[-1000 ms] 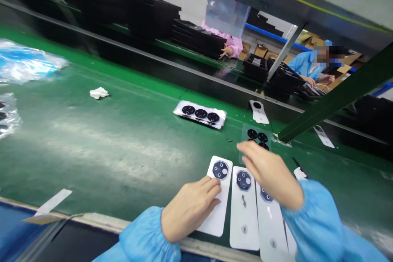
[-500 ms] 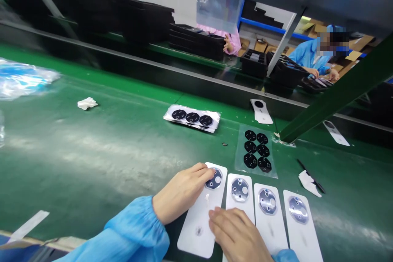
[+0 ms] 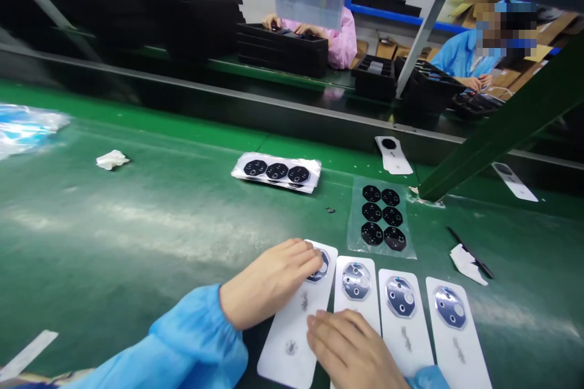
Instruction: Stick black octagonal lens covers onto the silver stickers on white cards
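Observation:
Four white panels lie in a row on the green table, each with an octagonal silvery piece near its top. My left hand (image 3: 274,279) rests with its fingers together over the octagon of the leftmost panel (image 3: 285,331), partly covering it. What its fingertips press or hold is hidden. My right hand (image 3: 351,346) lies across the lower part of the second panel (image 3: 340,301), its fingertips touching the right edge of the leftmost one. The third panel (image 3: 406,340) and fourth panel (image 3: 458,346) are to the right. Beyond them lies a clear sheet with several black octagons (image 3: 372,212).
A white stack with three black octagons (image 3: 277,171) lies farther back. Crumpled white paper (image 3: 112,160) and a plastic bag (image 3: 27,127) are left. A black pen-like tool (image 3: 469,252) lies right, near a green post (image 3: 497,127). Two people work behind black trays (image 3: 283,51).
My left hand has flattened further over the leftmost octagon, covering more of it. My right hand has barely moved. The view has shifted slightly, and the person in pink now shows both hands.

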Tool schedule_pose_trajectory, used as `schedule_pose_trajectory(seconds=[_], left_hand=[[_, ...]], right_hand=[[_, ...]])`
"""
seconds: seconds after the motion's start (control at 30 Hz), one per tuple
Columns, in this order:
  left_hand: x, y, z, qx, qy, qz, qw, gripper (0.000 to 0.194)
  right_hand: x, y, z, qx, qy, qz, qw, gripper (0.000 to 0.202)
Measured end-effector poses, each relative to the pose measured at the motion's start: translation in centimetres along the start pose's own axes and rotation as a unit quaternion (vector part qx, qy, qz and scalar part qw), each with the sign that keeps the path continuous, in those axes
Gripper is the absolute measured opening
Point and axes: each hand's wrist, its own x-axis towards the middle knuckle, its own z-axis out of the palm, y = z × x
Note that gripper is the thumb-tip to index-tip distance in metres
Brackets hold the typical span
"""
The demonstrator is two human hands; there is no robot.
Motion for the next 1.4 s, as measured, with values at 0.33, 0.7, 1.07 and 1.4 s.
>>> schedule_pose_trajectory(seconds=[0.33, 0.7, 1.07, 1.4], left_hand=[[4.5, -2.8, -0.8, -0.193, -0.085, -0.096, 0.973, 0.017], [4.7, -2.8, -0.6, -0.155, -0.087, -0.036, 0.983, 0.018], [2.2, -0.7, -0.6, -0.068, -0.048, 0.041, 0.996, 0.023], [-2.9, 1.2, -0.2, -0.195, -0.019, -0.023, 0.98, 0.024]], right_hand=[[1.2, 0.4, -1.4, 0.099, -0.092, 0.035, 0.99, 0.027], [0.2, 1.2, -0.4, 0.068, -0.111, 0.04, 0.991, 0.027], [0.4, 0.8, -0.2, 0.035, -0.113, 0.04, 0.992, 0.032], [0.3, 0.8, -0.5, 0.048, -0.127, 0.046, 0.99, 0.029]])
